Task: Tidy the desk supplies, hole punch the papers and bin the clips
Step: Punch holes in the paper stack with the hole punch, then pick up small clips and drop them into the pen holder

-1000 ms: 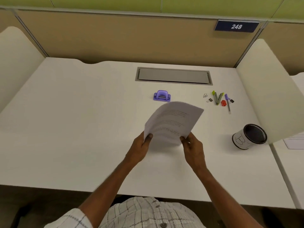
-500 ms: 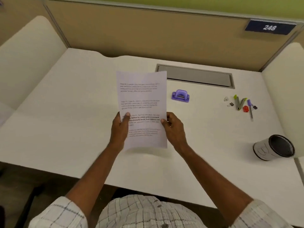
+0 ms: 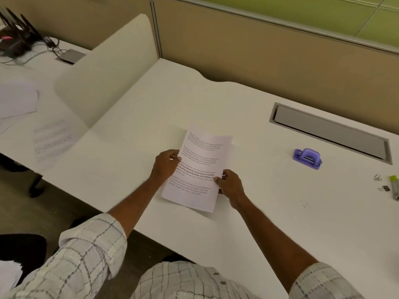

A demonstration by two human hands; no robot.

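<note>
I hold printed papers (image 3: pixel 200 160) just above the white desk (image 3: pixel 280 212), near its middle. My left hand (image 3: pixel 166 164) pinches their left edge and my right hand (image 3: pixel 230 186) grips the right edge lower down. A purple hole punch (image 3: pixel 307 158) sits on the desk to the right of the papers, apart from both hands. At the far right edge lie a wire paper clip (image 3: pixel 377 177), a small black binder clip (image 3: pixel 384 188) and a yellow-green marker (image 3: pixel 394 186), partly cut off by the frame.
A grey cable hatch (image 3: pixel 330 128) is set into the desk behind the punch. A cream divider panel (image 3: pixel 103 70) stands on the left. Beyond it, the neighbouring desk holds loose printed sheets (image 3: pixel 51 139) and black cables (image 3: pixel 19 42).
My view has swung left, so the punch and clips now sit far right and the cup is out of view. The papers went from upright in front of me to lower, nearer the desk.
</note>
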